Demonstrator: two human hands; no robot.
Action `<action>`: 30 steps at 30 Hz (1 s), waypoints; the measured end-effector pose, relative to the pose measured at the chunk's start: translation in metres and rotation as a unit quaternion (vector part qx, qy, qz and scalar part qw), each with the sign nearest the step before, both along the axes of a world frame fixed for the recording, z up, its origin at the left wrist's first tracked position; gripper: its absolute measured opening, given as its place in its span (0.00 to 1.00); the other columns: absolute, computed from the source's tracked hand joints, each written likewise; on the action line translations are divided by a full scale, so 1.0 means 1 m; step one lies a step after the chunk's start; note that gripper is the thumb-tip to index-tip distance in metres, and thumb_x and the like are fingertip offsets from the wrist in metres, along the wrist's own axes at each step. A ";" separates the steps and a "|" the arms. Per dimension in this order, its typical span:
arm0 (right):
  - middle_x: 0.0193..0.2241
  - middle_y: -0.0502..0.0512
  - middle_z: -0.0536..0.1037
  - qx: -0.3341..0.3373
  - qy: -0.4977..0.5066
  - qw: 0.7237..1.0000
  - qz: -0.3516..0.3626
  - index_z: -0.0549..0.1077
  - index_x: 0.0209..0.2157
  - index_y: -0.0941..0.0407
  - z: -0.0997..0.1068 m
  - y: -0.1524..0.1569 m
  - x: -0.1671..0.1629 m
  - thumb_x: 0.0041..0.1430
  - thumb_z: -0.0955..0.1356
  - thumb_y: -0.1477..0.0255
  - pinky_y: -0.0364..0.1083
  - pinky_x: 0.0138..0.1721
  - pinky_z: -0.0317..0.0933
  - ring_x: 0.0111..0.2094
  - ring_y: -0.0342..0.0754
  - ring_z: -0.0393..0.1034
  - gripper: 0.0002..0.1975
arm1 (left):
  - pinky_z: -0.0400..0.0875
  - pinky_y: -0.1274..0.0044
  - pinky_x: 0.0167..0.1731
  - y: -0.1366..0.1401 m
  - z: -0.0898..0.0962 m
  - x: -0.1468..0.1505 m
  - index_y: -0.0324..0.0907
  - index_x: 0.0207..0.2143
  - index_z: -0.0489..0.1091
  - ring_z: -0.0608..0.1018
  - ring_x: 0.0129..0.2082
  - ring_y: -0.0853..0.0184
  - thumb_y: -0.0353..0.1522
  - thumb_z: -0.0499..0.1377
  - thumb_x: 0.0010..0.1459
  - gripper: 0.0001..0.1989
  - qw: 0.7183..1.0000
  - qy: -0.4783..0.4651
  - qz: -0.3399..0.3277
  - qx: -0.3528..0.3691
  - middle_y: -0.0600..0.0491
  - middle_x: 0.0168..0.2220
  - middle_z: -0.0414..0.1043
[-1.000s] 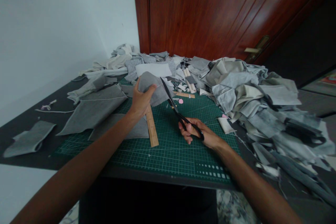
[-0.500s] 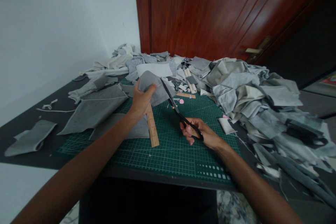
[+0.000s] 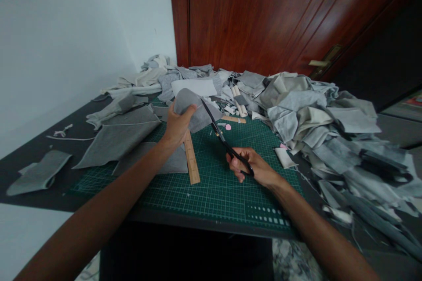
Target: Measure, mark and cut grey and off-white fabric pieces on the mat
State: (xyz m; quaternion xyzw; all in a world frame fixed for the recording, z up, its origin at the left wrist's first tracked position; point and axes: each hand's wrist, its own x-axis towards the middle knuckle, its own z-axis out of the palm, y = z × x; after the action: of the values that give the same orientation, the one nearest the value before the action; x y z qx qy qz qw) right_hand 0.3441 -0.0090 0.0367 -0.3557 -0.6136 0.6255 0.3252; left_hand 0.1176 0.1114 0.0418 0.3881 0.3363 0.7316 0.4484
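Observation:
My left hand [image 3: 179, 124] pinches a piece of grey fabric [image 3: 189, 104], thumb on top, holding it up over the cutting mat. In my right hand [image 3: 245, 164] are black-handled scissors [image 3: 219, 134], fingers through the loops. Their blades point up and away to the left and lie at the right part of the fabric. Whether the blades are fully closed is hard to make out. A wooden ruler [image 3: 191, 160] lies on the green cutting mat [image 3: 224, 193], just below my left hand. Grey fabric pieces [image 3: 168, 160] lie to the ruler's left, partly behind my left forearm.
A large heap of grey and cream cloth [image 3: 316, 118] covers the table's right side. More cloth [image 3: 148, 74] is piled along the back by the wall and the wooden door [image 3: 244, 17]. A pink disc [image 3: 228, 127] and a second ruler [image 3: 234, 119] lie at the mat's far part.
The scissor handles have drawn slightly closer together in my right hand. My left hand and the fabric stay almost where they were.

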 end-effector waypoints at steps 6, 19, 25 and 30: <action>0.18 0.42 0.65 -0.005 -0.009 1.000 -0.004 0.69 0.32 0.57 0.001 0.000 0.001 0.56 0.75 0.49 0.38 0.17 0.54 0.16 0.36 0.58 0.25 | 0.81 0.73 0.35 0.000 0.000 0.000 0.43 0.35 0.74 0.81 0.32 0.65 0.37 0.76 0.40 0.21 1.000 -0.002 -0.001 0.003 0.53 0.35 0.79; 0.17 0.40 0.64 -0.002 -0.013 1.000 -0.005 0.69 0.31 0.57 0.002 0.001 0.001 0.54 0.75 0.48 0.38 0.16 0.56 0.14 0.36 0.56 0.26 | 0.80 0.73 0.37 0.000 0.001 0.000 0.45 0.36 0.74 0.82 0.33 0.65 0.36 0.73 0.44 0.17 1.000 0.016 -0.005 -0.002 0.55 0.34 0.79; 0.17 0.41 0.64 -0.001 -0.016 1.000 -0.009 0.69 0.30 0.57 0.002 0.000 -0.001 0.55 0.75 0.49 0.37 0.16 0.54 0.14 0.36 0.57 0.25 | 0.79 0.72 0.38 -0.001 0.002 0.001 0.44 0.36 0.73 0.81 0.34 0.64 0.36 0.73 0.43 0.17 1.000 0.014 -0.008 0.001 0.54 0.34 0.78; 0.19 0.41 0.63 -0.017 -0.001 1.000 -0.006 0.68 0.31 0.57 -0.001 0.000 -0.002 0.57 0.74 0.48 0.37 0.16 0.58 0.15 0.36 0.56 0.26 | 0.79 0.73 0.38 -0.001 0.001 0.003 0.45 0.33 0.71 0.81 0.34 0.64 0.36 0.73 0.42 0.18 1.000 0.011 -0.009 -0.006 0.54 0.35 0.78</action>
State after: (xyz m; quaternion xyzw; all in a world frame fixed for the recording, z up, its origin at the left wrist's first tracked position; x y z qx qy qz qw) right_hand 0.3423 -0.0089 0.0360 -0.3659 -0.6009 0.6335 0.3219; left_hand 0.1207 0.1100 0.0427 0.3964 0.3421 0.7212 0.4535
